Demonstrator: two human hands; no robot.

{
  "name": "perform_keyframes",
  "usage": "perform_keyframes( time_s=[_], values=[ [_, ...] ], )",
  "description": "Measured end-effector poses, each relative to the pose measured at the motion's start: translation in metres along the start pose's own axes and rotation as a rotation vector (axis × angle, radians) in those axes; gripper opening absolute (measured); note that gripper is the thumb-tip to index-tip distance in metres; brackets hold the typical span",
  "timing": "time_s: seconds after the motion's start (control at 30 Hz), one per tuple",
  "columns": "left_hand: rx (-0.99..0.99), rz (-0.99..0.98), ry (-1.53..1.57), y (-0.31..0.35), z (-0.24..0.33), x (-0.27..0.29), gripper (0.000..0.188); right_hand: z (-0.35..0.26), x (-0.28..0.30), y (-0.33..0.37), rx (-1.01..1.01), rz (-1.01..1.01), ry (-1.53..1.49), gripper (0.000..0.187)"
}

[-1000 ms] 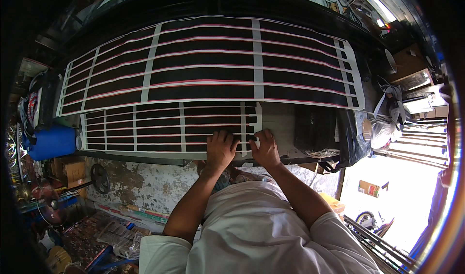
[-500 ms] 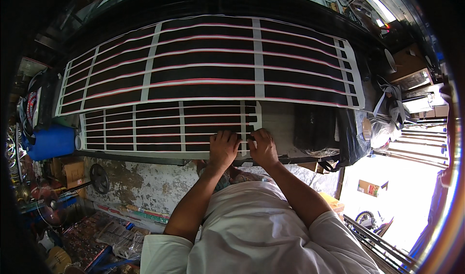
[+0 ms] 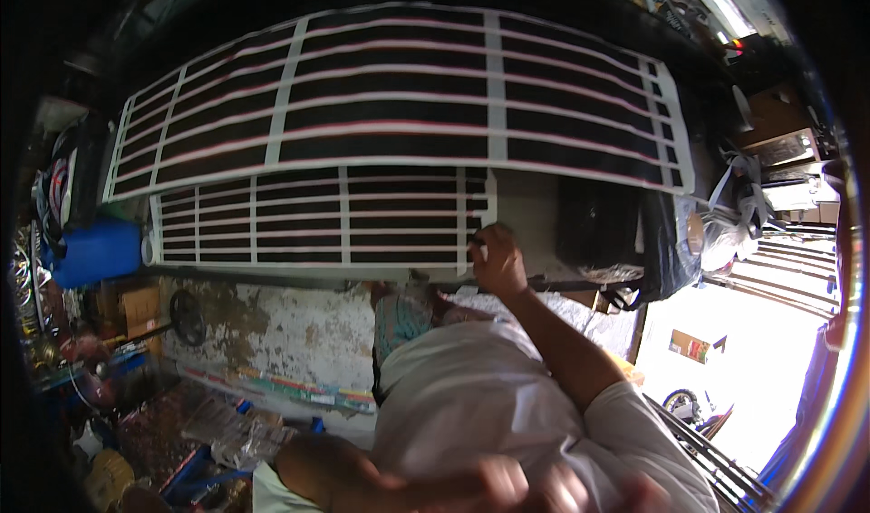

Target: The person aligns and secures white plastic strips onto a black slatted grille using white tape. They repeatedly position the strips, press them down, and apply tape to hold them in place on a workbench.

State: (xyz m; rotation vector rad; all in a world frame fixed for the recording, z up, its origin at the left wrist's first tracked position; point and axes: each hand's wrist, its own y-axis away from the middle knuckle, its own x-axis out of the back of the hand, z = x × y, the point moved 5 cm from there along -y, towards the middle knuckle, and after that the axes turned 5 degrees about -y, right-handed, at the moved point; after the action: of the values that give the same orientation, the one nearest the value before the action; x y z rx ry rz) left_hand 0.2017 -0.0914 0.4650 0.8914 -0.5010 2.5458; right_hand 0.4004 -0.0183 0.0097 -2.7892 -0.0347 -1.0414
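A smaller sheet of black rectangles divided by pale strips [image 3: 343, 214] lies along the near side of the bench. My right hand [image 3: 500, 261] is at its near right corner, fingers bent together at the end of the strips. What they pinch, if anything, is too small to make out. My left hand [image 3: 535, 488] is off the sheet, low in front of my white shirt, and smeared by motion so that its fingers do not show clearly. A longer sheet of the same pattern [image 3: 495, 87] lies beyond, overlapping the smaller sheet's far edge.
Black plastic bags [image 3: 666, 241] lie on the bench at right, with a pale bag [image 3: 725, 241] beside them. At the left end stands a blue container [image 3: 95, 252]. Below are a black wheel-shaped part [image 3: 188, 318], a peeling wall [image 3: 299, 327] and cluttered goods at lower left.
My left hand has left the smaller sheet and swung down and back across my body. The right hand stays at the corner. The whole view has shifted slightly.
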Motion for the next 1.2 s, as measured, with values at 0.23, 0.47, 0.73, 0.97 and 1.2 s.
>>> perform_keyframes(
  time_s=[0.23,0.47,0.73,0.97,1.2],
  values=[
    [-0.633,1.157,-0.306,0.062,-0.015,-0.022,0.038,-0.006,-0.007,-0.013,0.047,-0.011,0.080,0.020],
    [0.212,0.620,-0.390,0.020,0.022,-0.017,0.054,-0.002,0.004,-0.004,0.039,0.019,0.032,0.020],
    [-0.305,0.545,-0.401,0.042,-0.089,-0.046,0.040,-0.007,0.001,-0.006,0.039,0.019,0.051,0.021],
    [0.233,0.320,-0.480,0.072,-0.341,-0.175,0.052,-0.004,-0.001,-0.003,0.031,-0.005,0.041,0.018],
    [0.246,0.173,-0.555,0.088,-0.397,-0.204,0.039,-0.007,0.000,-0.003,0.018,0.003,0.039,0.020]
  ],
)
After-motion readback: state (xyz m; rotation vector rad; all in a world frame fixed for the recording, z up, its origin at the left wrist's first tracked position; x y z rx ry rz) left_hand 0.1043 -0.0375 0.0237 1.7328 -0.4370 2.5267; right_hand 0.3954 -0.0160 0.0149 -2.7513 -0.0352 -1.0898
